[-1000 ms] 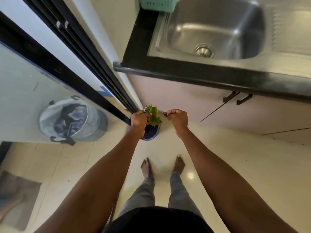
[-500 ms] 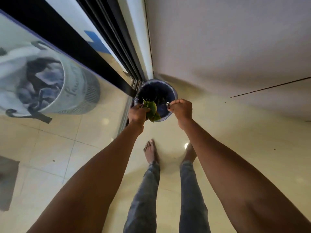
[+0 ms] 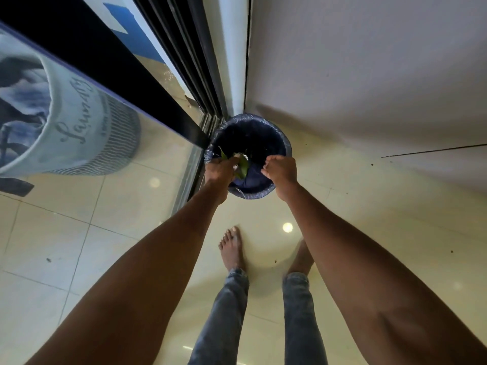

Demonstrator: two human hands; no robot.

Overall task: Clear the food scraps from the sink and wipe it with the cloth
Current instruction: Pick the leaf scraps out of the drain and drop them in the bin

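While both hands hung over the bin (image 3: pixel 286 147) on pale floor tiles (image 3: pixel 105 219), the left hand (image 3: pixel 220 169) gripped green scraps (image 3: pixel 243 167); the right hand (image 3: pixel 280 169) was fisted, contents hidden.

Bin (image 3: pixel 286 148) between sliding door (image 3: pixel 110 64) at left and cabinet (image 3: pixel 369 75) at right.

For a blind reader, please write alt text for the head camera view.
Both hands are over a small lined bin on the floor; the left hand holds green leaf scraps and the right hand is closed. A laundry basket stands behind glass.
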